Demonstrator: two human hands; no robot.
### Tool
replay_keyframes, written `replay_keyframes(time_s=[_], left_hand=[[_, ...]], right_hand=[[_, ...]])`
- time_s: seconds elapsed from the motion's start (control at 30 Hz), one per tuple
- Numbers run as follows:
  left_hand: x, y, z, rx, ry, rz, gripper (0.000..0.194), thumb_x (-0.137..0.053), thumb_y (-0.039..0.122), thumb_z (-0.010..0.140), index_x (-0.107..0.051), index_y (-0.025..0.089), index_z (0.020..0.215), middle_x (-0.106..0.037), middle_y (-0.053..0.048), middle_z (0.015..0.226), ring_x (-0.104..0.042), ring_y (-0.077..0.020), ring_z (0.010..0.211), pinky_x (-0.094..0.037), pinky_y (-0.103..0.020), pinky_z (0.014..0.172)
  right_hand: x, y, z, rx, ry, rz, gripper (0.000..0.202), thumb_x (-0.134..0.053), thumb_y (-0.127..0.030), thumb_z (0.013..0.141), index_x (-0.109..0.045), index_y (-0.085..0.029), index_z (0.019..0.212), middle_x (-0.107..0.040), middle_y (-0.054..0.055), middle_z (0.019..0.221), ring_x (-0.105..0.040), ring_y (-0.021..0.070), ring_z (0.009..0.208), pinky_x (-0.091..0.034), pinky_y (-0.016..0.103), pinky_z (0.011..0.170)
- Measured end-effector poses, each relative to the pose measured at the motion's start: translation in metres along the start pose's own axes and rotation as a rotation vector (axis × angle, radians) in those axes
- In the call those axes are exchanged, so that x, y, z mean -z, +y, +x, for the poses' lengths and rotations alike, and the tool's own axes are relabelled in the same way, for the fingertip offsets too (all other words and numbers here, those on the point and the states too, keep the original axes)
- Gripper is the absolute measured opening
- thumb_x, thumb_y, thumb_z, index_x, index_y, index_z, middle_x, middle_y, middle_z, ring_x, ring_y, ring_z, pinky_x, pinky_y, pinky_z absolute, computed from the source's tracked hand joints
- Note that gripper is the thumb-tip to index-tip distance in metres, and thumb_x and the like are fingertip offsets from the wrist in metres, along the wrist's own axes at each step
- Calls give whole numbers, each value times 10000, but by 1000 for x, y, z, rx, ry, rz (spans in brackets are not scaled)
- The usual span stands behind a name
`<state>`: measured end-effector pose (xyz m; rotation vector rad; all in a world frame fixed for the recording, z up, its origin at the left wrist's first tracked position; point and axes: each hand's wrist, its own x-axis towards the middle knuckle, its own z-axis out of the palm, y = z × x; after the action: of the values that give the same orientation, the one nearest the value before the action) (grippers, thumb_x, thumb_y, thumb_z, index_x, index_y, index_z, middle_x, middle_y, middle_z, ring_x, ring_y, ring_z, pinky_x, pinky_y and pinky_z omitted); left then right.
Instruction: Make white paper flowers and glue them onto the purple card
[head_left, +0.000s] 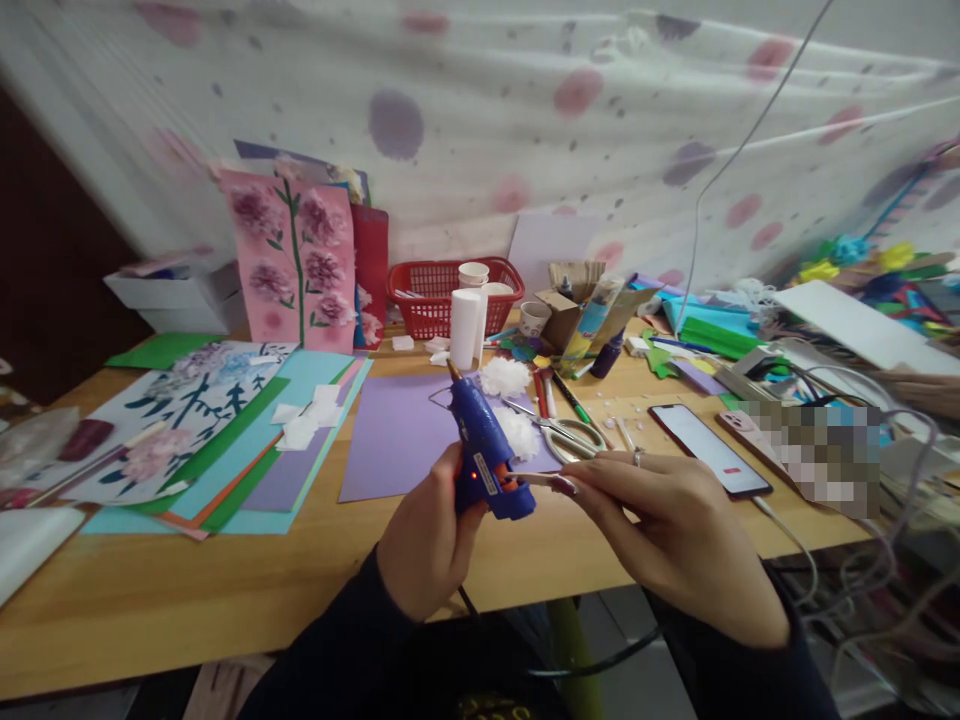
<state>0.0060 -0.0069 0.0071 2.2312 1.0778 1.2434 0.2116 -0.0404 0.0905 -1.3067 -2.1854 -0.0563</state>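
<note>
The left hand [424,540] is curling its fingers round the glue gun [480,440] above the table [247,600], its label [486,473] staying too small to read, while the right hand [675,510] is pinching a thin stick [541,478] at its back and a red basket [427,312] is holding cups [474,273].

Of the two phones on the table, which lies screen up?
The left-hand phone, nearer the right hand: its pale screen is lit and a white cable meets its near end. The other phone lies camera side up.
</note>
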Motion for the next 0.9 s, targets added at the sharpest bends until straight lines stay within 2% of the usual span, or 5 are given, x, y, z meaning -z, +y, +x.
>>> replay_keyframes(time_s=[0.13, 0.3, 0.5, 0.63, 0.9], left_hand=[[-1, -3, -3, -19, -79, -92, 449, -389, 234, 934, -226, 167, 1348, -613, -168, 1135, -642, -247, 952, -533, -396, 770], [-5, -5, -8, 35, -66, -165, 456, -393, 241, 934, -217, 192, 1352, -574, -180, 1191, -620, -255, 977, -520, -421, 791], [-8, -1, -8, 63, -38, -135, 437, -404, 240, 935, -233, 186, 1333, -587, -184, 1187, -630, -263, 989, -526, -427, 792], [-9, -3, -10, 24, -28, -87, 439, -417, 268, 932, -259, 185, 1333, -596, -184, 1181, -637, -279, 984, -532, -435, 781], [-7, 3, -7, -111, 30, 82, 408, -381, 279, 948, -275, 151, 1321, -625, -191, 1117, -660, -275, 952, -554, -388, 724]], right_hand=[[-6, 9, 3, 40, -22, 137, 217, -518, -229, 903, -697, -161, 803, -581, 7, 573, -497, 93, 504, -331, 227, 491], [-8, 12, 3, 71, 9, 200, 210, -517, -219, 905, -693, -151, 812, -554, -2, 553, -459, 87, 478, -316, 226, 473], [6, 1, -1, -44, -101, 66, 285, -487, -286, 926, -659, -173, 729, -538, -3, 538, -478, 96, 496, -311, 232, 488], [13, -1, 1, -103, -184, 114, 338, -471, -322, 935, -623, -175, 672, -507, -17, 511, -441, 88, 473, -301, 232, 470], [22, 3, -1, -296, -356, 281, 398, -451, -440, 923, -685, -194, 716, -548, -11, 545, -466, 104, 511, -326, 236, 478]])
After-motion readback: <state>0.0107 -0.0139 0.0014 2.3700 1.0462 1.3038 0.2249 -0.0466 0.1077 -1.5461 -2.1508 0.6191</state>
